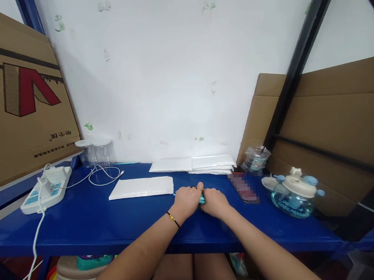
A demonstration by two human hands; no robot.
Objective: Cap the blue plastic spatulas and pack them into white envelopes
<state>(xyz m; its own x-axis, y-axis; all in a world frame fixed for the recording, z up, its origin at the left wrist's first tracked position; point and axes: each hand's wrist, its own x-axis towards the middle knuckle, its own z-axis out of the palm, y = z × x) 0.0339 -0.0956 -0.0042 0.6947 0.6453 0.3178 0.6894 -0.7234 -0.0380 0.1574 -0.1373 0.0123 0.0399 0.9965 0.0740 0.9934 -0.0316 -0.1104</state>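
Close together over the blue table (141, 222), my left hand (188, 201) and my right hand (215, 203) are both closed around a small teal object (202, 199). Only a bit of it shows between the fingers, so I cannot tell its kind. A dark bracelet with a gold bead circles my left wrist, and a ring is on that hand. Just left of my hands lies a white bubble-lined envelope (141, 188). Behind them, more flat white envelopes (191, 163) lie against the wall. A phone (244, 188) rests to the right of my right hand.
A blue-tinted water bottle (293, 198) and a plastic-wrapped cup (255, 158) stand at the right. To the left are a white power strip (46, 189), a looped white cable (104, 175) and clear lidded jars (94, 152). Cardboard (20, 100) flanks the left side.
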